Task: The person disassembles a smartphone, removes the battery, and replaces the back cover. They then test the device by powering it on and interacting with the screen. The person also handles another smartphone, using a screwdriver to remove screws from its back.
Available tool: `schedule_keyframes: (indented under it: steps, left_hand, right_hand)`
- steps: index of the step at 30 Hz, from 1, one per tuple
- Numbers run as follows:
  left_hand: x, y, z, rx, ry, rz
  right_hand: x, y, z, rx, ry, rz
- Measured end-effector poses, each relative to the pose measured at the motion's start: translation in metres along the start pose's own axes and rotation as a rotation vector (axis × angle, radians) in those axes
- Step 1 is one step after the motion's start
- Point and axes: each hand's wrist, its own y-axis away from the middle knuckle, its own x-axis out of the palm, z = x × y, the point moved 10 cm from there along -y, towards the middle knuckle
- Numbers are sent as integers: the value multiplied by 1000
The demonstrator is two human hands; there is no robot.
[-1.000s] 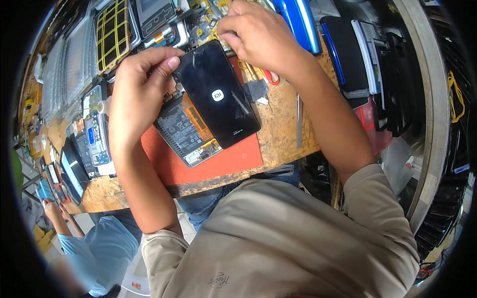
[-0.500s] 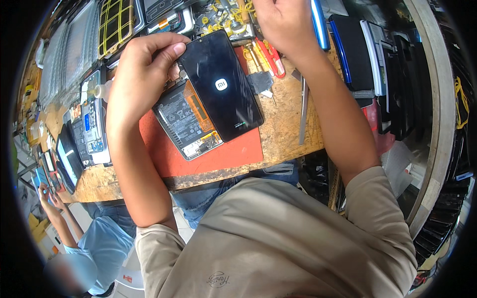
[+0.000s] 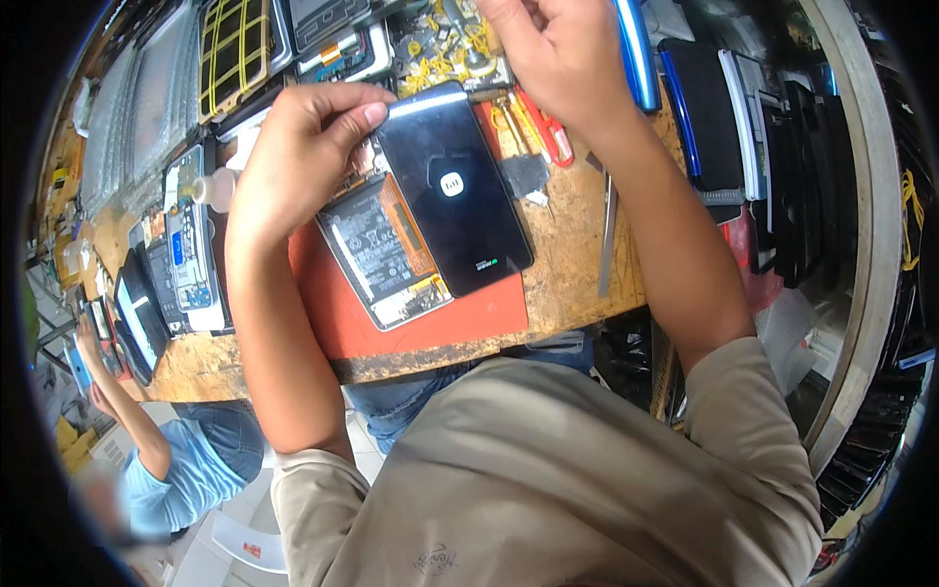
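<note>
A phone's black screen panel (image 3: 460, 210) shows a small lit white logo. My left hand (image 3: 308, 147) pinches its upper left corner between thumb and fingers. The panel leans over the opened phone body (image 3: 367, 245), covering its right part. Inside the body are a dark battery and an orange flex cable (image 3: 406, 227). The body rests on a red mat (image 3: 342, 318). My right hand (image 3: 562, 54) is raised at the top edge, near the loose small parts and yellow bits (image 3: 435, 49). Its fingers are curled and partly cut off; what they hold, if anything, is hidden.
Red-handled tool (image 3: 548, 127) and metal tweezers (image 3: 607, 235) lie on the worn wooden bench (image 3: 567, 264). Phone bodies (image 3: 191, 235) and a small bottle (image 3: 217, 188) stand left. Phone cases and panels (image 3: 748, 127) line the right. Another person (image 3: 196, 470) sits at lower left.
The view has shifted slightly, so the phone and bench sit lower and farther right. Small green text at the panel's bottom looks brighter. My left hand keeps its pinch; my right hand has moved slightly left.
</note>
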Motion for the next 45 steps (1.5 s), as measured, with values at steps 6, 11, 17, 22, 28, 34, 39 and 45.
schedule_keyframes:
  steps: [6,11,17,22,28,34,39,45]
  left_hand:
    - [-1,4,8,-140,199,57]
    - [-5,12,-7,-71,202,87]
    - [-21,25,-29,90,153,36]
    - [-23,29,-37,149,140,50]
    - [-22,28,-41,188,96,50]
    - [-21,28,-40,184,100,42]
    - [-22,28,-35,126,108,46]
    - [-22,28,-36,138,101,49]
  right_hand:
    - [0,-1,-6,-74,-104,-90]
    - [-5,0,3,-216,-52,-192]
    - [2,1,-6,-22,-123,-89]
    - [1,1,-2,-21,-72,-78]
    - [6,2,1,-55,-112,-40]
    - [0,3,23,-350,36,-139]
    - [3,-1,11,-222,-27,-89]
    - [7,1,3,-110,-95,-49]
